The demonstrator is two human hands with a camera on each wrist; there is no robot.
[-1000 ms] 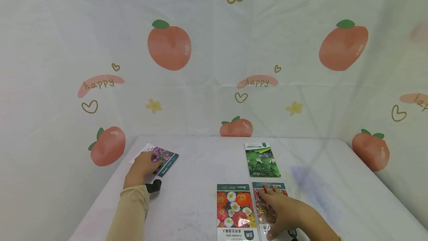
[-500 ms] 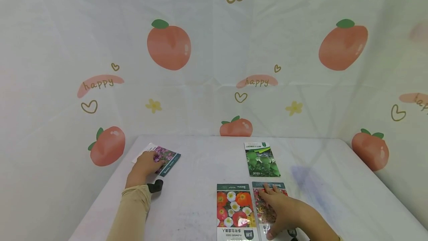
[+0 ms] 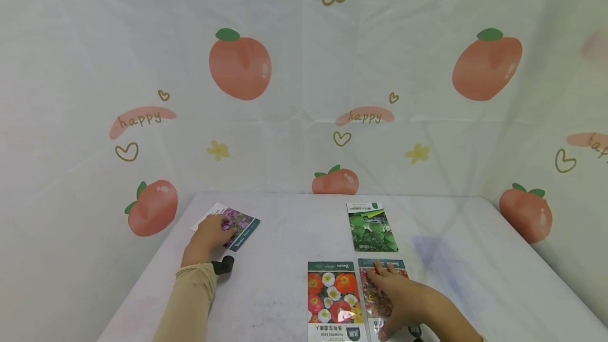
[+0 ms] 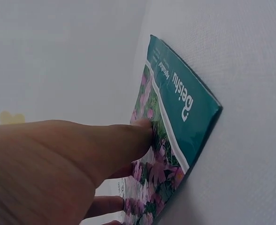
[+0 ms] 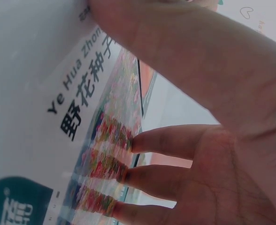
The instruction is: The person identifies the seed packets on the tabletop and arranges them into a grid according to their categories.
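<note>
On the left side of the table, my left hand (image 3: 209, 236) rests its thumb and fingertips on a seed packet (image 3: 246, 230) with purple-pink flowers and a teal band. In the left wrist view its thumb (image 4: 140, 136) lies on the printed face. My right hand (image 3: 404, 300) lies spread over a wildflower seed packet (image 3: 374, 295) at the front right. The right wrist view shows its fingertips (image 5: 124, 176) touching the flower picture and its thumb over the white part. A poppy seed packet (image 3: 334, 294) lies just left of that one.
Behind the two front packets lies a green seed packet (image 3: 372, 228) with round green fruit. The white table (image 3: 280, 257) meets a printed cloth backdrop (image 3: 294, 67) at the back and sides. A black wrist strap piece (image 3: 225, 264) sits beside the left wrist.
My left hand has slid slightly to the right, and the purple-flowered seed packet has moved along with it. The right hand and the other packets have stayed put.
</note>
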